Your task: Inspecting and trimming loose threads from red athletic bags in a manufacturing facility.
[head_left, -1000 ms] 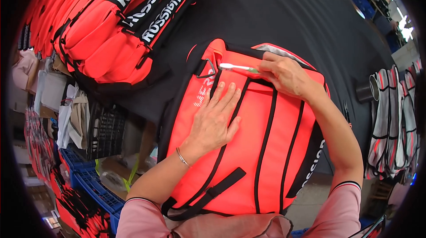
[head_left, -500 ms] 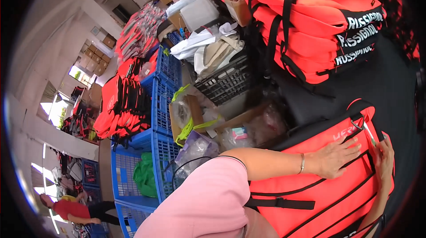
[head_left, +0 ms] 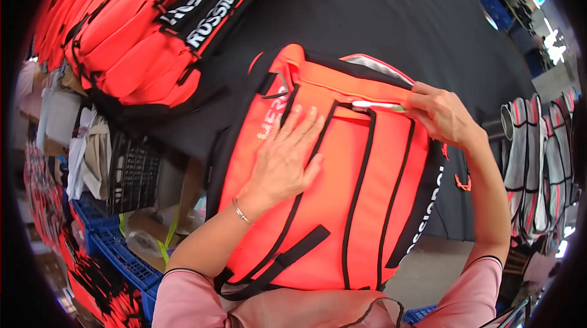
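A bright orange-red backpack [head_left: 330, 205] with black piping and straps lies on the black-covered table in front of me. My left hand [head_left: 278, 166] rests flat on its left part, fingers spread, beside small white lettering. At the bag's upper right edge my right hand [head_left: 443, 114] is closed, thumb and fingers pressed together. A slim white stick-like thing with a greenish end [head_left: 376, 106] reaches from its fingertips across the upper panel; its exact kind is unclear. Above it, an edge with pale grey lining [head_left: 379, 66] stands up a little.
Stacked orange-red backpacks [head_left: 134, 40] stand at the far left of the black cloth [head_left: 367, 10]. To the left are a black crate [head_left: 134, 172] with fabric pieces and blue crates [head_left: 122, 254]. Grey strapped pieces [head_left: 538, 169] hang at the right.
My view has swung right, so the backpack now lies in the middle. My left hand still lies flat on it, and my right hand is still at its upper edge.
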`<action>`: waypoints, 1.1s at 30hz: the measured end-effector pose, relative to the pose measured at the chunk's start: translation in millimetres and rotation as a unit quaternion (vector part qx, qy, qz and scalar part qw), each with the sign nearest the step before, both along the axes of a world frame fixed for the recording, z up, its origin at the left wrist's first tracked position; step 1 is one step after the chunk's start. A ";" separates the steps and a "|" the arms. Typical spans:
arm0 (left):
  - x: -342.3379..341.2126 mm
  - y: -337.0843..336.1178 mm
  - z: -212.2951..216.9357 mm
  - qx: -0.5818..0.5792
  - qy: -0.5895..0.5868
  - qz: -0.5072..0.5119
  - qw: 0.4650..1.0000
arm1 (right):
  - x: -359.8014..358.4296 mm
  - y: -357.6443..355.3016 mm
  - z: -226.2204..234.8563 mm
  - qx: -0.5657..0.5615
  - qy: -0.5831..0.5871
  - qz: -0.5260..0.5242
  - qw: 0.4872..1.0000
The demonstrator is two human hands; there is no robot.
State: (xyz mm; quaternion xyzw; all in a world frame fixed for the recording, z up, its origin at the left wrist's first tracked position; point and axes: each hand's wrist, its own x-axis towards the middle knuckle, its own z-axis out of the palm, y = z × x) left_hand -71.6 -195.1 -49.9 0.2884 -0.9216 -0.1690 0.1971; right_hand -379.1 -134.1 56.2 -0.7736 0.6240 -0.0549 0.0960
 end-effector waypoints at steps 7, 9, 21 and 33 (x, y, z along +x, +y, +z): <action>-1.7 3.2 4.5 0.005 0.002 0.004 1.000 | 14.5 -29.2 -18.1 -0.064 -0.080 0.009 0.995; -2.2 2.7 4.2 0.003 0.003 -0.001 1.000 | 29.8 -36.9 -26.2 -0.037 -0.056 0.010 0.998; 0.4 3.8 2.1 0.002 0.010 0.007 1.000 | -11.0 15.4 11.8 0.036 0.101 -0.040 0.993; -0.3 5.7 -0.7 -0.017 0.007 0.015 1.000 | -67.3 135.8 30.4 -0.124 -0.018 -0.224 0.966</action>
